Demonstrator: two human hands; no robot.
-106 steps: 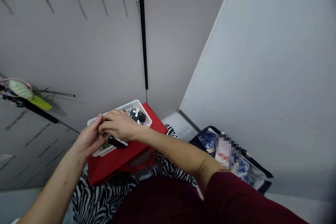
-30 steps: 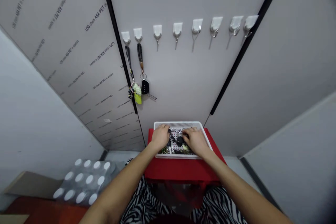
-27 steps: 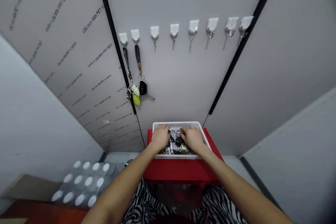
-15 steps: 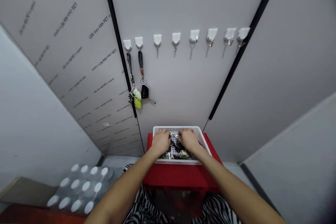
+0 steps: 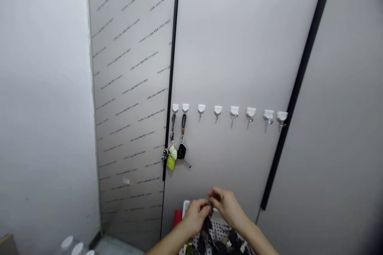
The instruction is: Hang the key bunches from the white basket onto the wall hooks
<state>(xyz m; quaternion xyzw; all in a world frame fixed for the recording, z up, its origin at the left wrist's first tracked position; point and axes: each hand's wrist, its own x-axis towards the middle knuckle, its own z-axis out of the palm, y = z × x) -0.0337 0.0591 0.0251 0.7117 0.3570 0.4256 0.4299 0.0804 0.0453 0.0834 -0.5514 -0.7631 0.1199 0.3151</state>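
Observation:
Above the white plastic basket (image 5: 186, 206), my left hand (image 5: 196, 216) pinches the top of a dark keychain (image 5: 206, 225). Its lower part hangs down toward the basket, and its details are blurred. My right hand (image 5: 227, 205) meets the left one at that top end, thumb and fingers closed on the same piece. Several other dark keychains and keys (image 5: 220, 247) lie in the perforated basket, partly hidden by my forearms. On the panel ahead, a black key fob on a braided strap (image 5: 182, 150) and a keychain with a lime-green tag (image 5: 170, 162) hang from the two leftmost hooks.
Several white hooks (image 5: 234, 110) run in a row across the pale cabinet panel (image 5: 227, 55). Long black handles (image 5: 299, 83) edge the panel on both sides. Red surface (image 5: 177, 218) shows beside the basket. White-capped bottles (image 5: 67, 243) stand at the lower left.
My view has tilted up, so the hooks and basket sit lower in the picture. Both hands have risen out of the basket and come together on a dark keychain.

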